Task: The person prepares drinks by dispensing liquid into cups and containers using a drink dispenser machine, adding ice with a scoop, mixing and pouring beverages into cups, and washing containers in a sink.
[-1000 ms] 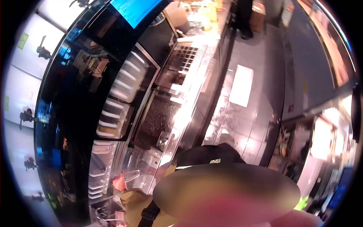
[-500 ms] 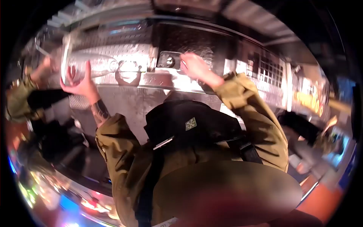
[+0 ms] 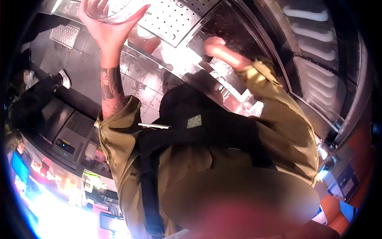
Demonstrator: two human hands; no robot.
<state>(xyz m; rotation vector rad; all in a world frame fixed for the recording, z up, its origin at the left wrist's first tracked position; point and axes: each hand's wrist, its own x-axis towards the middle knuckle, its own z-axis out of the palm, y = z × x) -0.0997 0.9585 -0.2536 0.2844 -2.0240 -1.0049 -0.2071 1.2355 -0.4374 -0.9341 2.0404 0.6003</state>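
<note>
My left hand is wrapped around a large clear glass vessel, its thumb spread along the side. The top edge of the view cuts off part of the vessel, so its exact kind is hidden. Over the dark recessed part of the metal counter, my right hand is closed. Its fingers are curled away from me, and what they hold, if anything, does not show. A perforated metal drain tray lies between the two hands.
White curved pieces line a rack at the upper right. Dark floor tiles lie below the counter. Another person's shoe shows at left, near a grey machine with a small display.
The view has swung round and blurs less. My left hand, still around the clear vessel, now appears higher in view. My right hand stays closed and also appears higher.
</note>
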